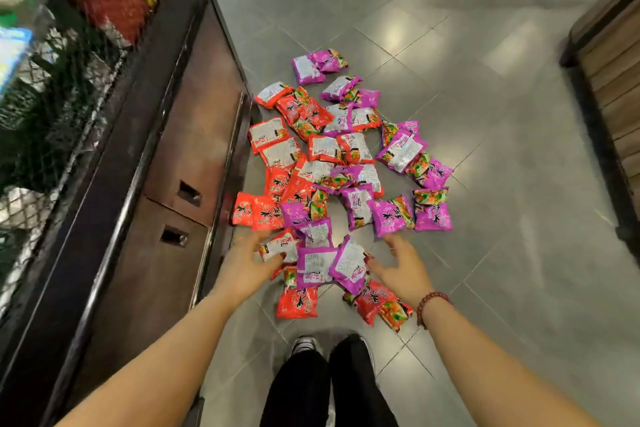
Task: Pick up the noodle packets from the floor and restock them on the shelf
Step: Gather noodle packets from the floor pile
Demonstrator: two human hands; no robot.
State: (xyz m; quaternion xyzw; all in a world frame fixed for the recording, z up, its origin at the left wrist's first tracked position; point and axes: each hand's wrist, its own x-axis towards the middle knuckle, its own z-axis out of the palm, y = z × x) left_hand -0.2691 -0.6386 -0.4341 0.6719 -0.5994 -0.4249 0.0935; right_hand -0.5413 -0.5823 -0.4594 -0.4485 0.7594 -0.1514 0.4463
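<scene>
The left hand (247,265) and right hand (403,270) were spread, holding nothing, though the left perhaps brushed one. The noodle packets (325,149) lay on the floor (485,114) between and beyond the fingers. They looked light, crinkly and slippery, best pinched across the middle.

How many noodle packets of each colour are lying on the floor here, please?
Purple packets: about 16
Red packets: about 17
Total: about 33. The packets overlap in the heap, so a few may be hidden or counted twice.
</scene>
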